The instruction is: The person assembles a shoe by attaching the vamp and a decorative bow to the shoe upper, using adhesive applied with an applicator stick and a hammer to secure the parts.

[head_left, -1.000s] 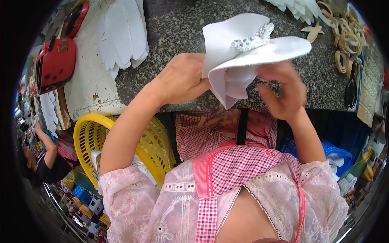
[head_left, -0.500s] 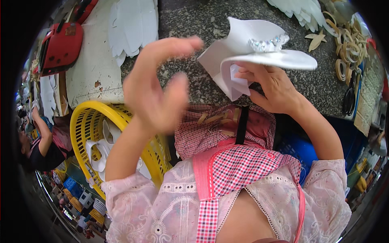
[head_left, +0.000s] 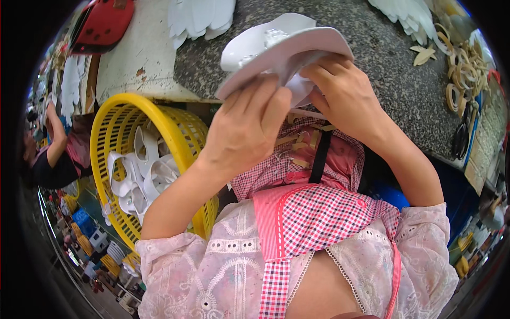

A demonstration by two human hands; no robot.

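A white shoe upper (head_left: 311,45), with a sparkling trim across its top, is held above the near edge of the speckled stone table (head_left: 396,111). My left hand (head_left: 244,125) grips its lower left edge, fingers curled and fingertips partly hidden behind it. On the other side, my right hand (head_left: 342,90) has its fingers tucked under the curved edge, gripping the inner part of the piece. The tips of those fingers are partly out of sight. Tan strips (head_left: 300,146) lie on the checked apron in my lap, below the hands.
At my left a yellow basket (head_left: 154,117) holds several white shoe uppers (head_left: 151,146). White cut pieces (head_left: 202,18) lie at the far left of the table, tan bands (head_left: 459,80) and black-handled scissors (head_left: 461,138) at its right. Another person (head_left: 50,165) works far left.
My left hand, raised and apart half a second ago, now grips the shoe upper. The upper has shifted left and turned, with my right hand still on it. The view has shifted too.
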